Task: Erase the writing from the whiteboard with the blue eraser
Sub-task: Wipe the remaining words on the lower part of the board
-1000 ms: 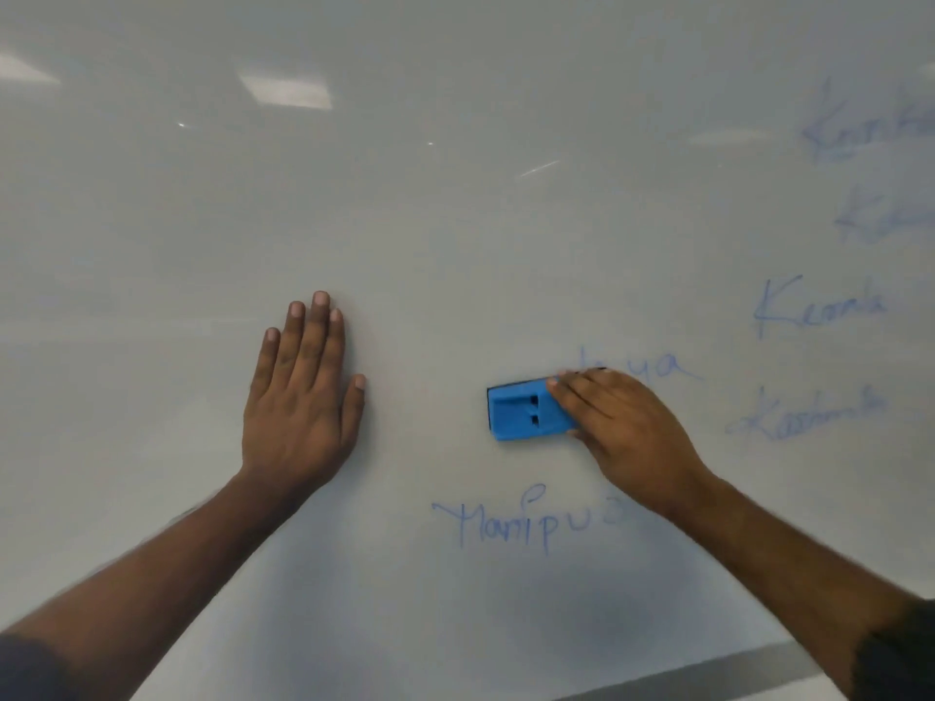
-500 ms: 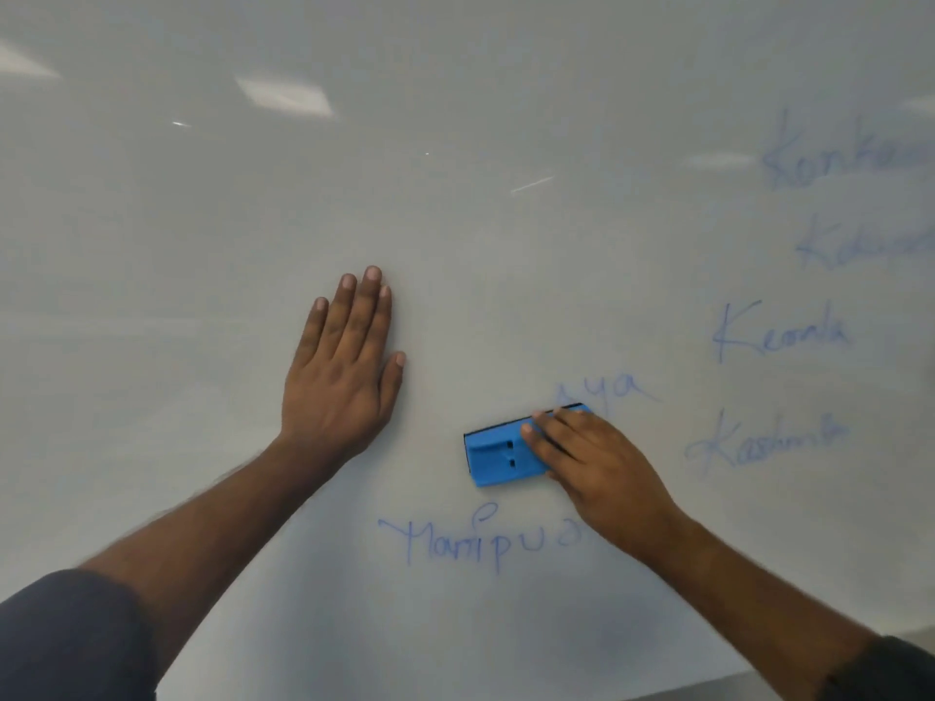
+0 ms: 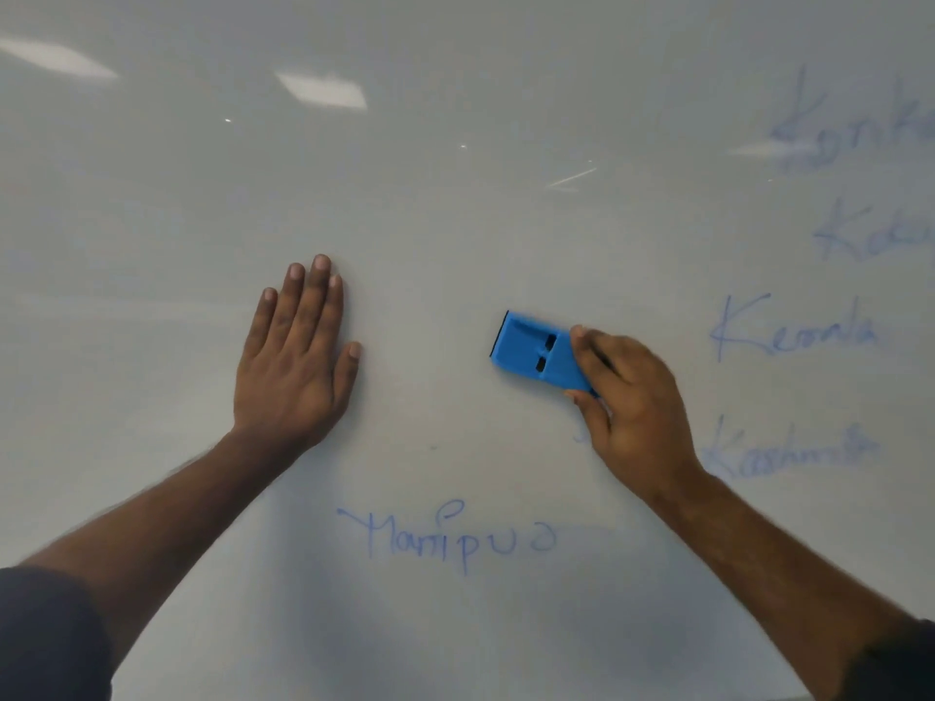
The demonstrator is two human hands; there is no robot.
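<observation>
Two hands on the whiteboard (image 3: 455,220), and the wiping is well under way. Out on the person's own left, the left hand (image 3: 296,356) lies flat against the board, fingers straight and close together, thumb a little apart, holding nothing and looking like a brace. Over on the other side, the right hand (image 3: 632,402) grips the blue eraser (image 3: 536,354) by its right end, fingers curled across the top, thumb tucked under the lower edge. That eraser sits pressed to the board, tilted with its free end up and to the left, roughly mid-board and well apart from the bracing hand.

Plenty of blue writing is left. Just below the pair sits the word "Manipur" (image 3: 450,538), crisp and untouched. Off to the right runs a column: "Kerala" (image 3: 794,331) level with the eraser, a smeared word (image 3: 794,452) beneath it that looks like "Kashmir", and two more blurred words higher up at the edge, cut off by the frame. The patch around the eraser reads clean, bar a faint blue fleck by the heel of the right hand.

My call: mid-task, one patch done, several words to go. Next up, I'd judge, is a sweep down over "Manipur" or right into the column, keeping the pad flat and pressing firmly.
</observation>
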